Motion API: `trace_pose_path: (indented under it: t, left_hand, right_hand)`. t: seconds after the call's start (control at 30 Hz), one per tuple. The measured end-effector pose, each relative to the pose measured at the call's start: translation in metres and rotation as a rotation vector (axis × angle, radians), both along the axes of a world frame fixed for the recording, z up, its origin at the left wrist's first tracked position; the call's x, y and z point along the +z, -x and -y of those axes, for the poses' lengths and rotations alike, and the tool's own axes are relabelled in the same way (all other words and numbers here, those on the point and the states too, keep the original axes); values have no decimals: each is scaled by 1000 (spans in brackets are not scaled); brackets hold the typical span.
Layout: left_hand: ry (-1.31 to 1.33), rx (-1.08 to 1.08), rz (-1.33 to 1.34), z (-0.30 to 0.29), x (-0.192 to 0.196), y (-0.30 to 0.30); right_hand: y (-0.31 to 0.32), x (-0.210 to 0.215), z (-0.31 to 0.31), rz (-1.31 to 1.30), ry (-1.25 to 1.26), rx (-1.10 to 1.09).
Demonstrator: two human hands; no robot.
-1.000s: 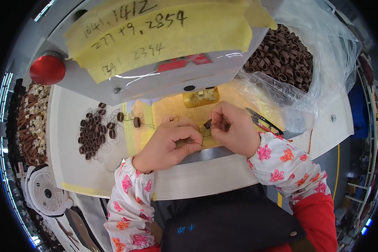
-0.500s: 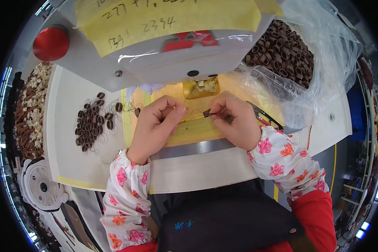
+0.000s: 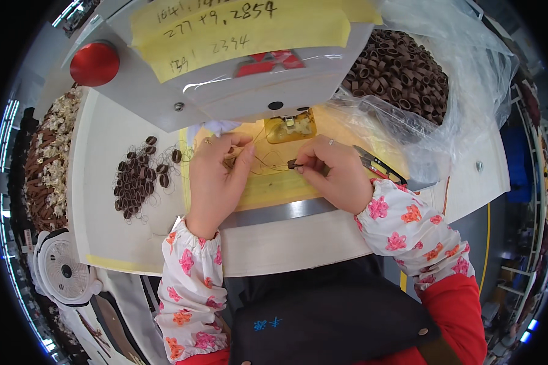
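Observation:
My right hand (image 3: pixel 339 174) pinches a small dark brown loop (image 3: pixel 293 164) between thumb and fingertips, over the yellow-covered work plate (image 3: pixel 274 193). To its left, my left hand (image 3: pixel 219 182) is closed, with thin thread (image 3: pixel 260 159) at its thumb and fingertips. Strands of this thread curl between the two hands, near the machine's needle area (image 3: pixel 291 125). What else the left fingers may hold is hidden. Close by my right wrist lies a pair of thread snips (image 3: pixel 380 165) with dark handles.
A grey sewing machine head (image 3: pixel 225 91) with a red knob (image 3: pixel 95 64) overhangs the plate. Brown loops with trailing threads (image 3: pixel 134 182) lie piled at left. An open clear plastic bag (image 3: pixel 469 79) of loose brown loops (image 3: pixel 402 76) stands at right. A white fan (image 3: pixel 65 269) sits lower left.
My left hand has moved up and slightly left, and its fingers have turned. The right hand keeps its pinch on the brown loop. The whole view has shifted slightly.

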State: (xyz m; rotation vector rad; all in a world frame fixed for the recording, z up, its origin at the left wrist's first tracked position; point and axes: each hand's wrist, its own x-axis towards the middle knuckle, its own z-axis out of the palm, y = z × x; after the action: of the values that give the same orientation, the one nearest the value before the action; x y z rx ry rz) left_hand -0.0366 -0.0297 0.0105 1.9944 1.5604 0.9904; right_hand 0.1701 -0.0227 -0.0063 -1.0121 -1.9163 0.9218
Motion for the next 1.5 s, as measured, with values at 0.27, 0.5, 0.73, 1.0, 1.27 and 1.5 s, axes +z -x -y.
trace_pose_path:
  t: [0.27, 0.5, 0.73, 1.0, 1.27, 1.5]
  left_hand:
    - [-192, 107, -274, -35, -22, -35]
    - [-76, 209, -313, -33, -25, -49]
    - [-274, 198, -444, -32, -33, -54]
    - [10, -3, -21, -24, -14, -30]
    - [-59, -110, -235, -15, -3, -10]
    - [-11, -256, 285, -6, -4, -23]
  right_hand:
    - [1, -4, -5, 58, -228, 1]
    - [-4, -8, -9, 103, -278, -24]
    - [-6, -11, -10, 82, -299, -26]
    - [-8, -2, -27, 95, -193, -40]
    - [0, -8, -40, 85, -178, -28]
    - [3, -11, -40, 76, -219, -55]
